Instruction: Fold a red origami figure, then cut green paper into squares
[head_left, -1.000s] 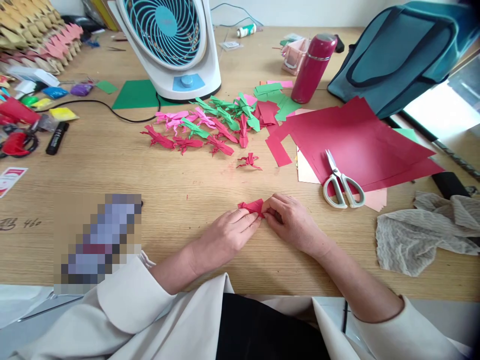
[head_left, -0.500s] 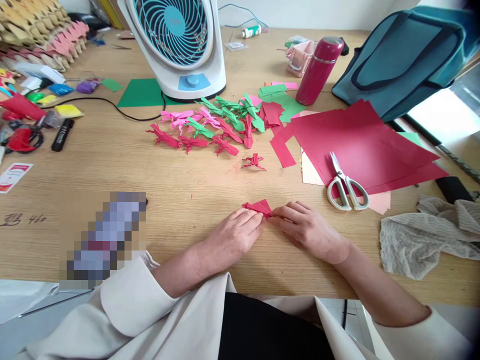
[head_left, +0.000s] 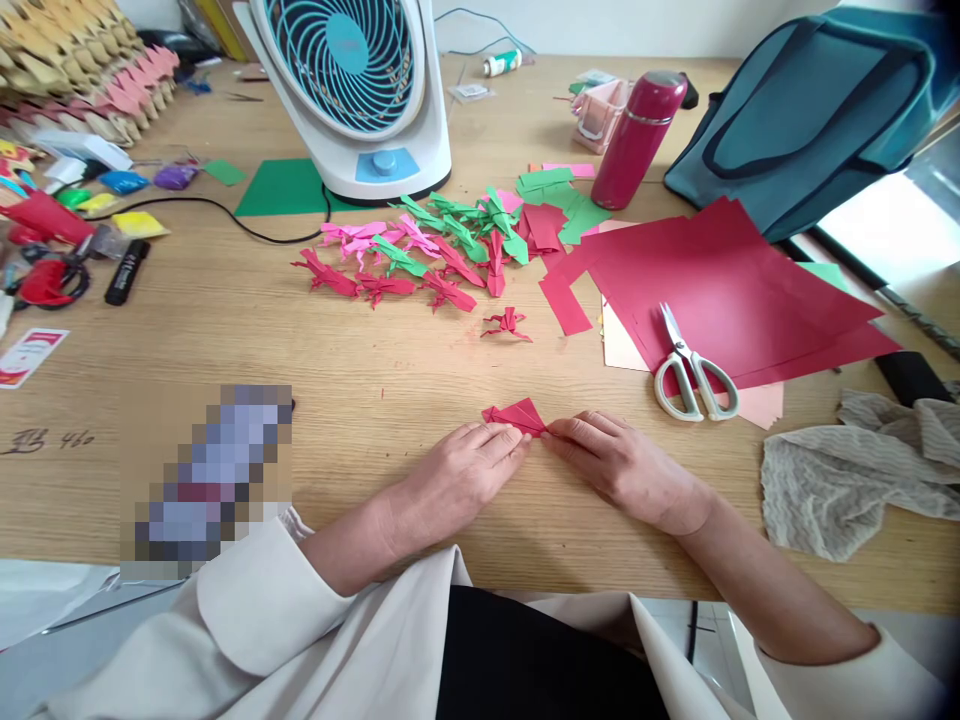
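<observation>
A small folded red paper (head_left: 525,412) lies on the wooden table in front of me. My left hand (head_left: 472,465) rests on its near edge, fingers together and pressing it down. At its right tip, my right hand (head_left: 626,465) pinches the paper between thumb and fingers. Beyond it sits a small red folded figure (head_left: 508,323). Farther back is a cluster of folded paper figures in red, pink and green (head_left: 401,255). The undersides of my fingers are hidden.
White-handled scissors (head_left: 694,375) lie on large red sheets (head_left: 705,280) at the right, near a crumpled cloth (head_left: 832,480). A fan (head_left: 382,170), a red bottle (head_left: 637,145) and a teal bag (head_left: 810,120) stand behind. A pixelated object (head_left: 217,470) is at the left.
My right hand has shifted very slightly right and down, still at the paper's right tip. Slightly more of the red paper shows beside my left fingers.
</observation>
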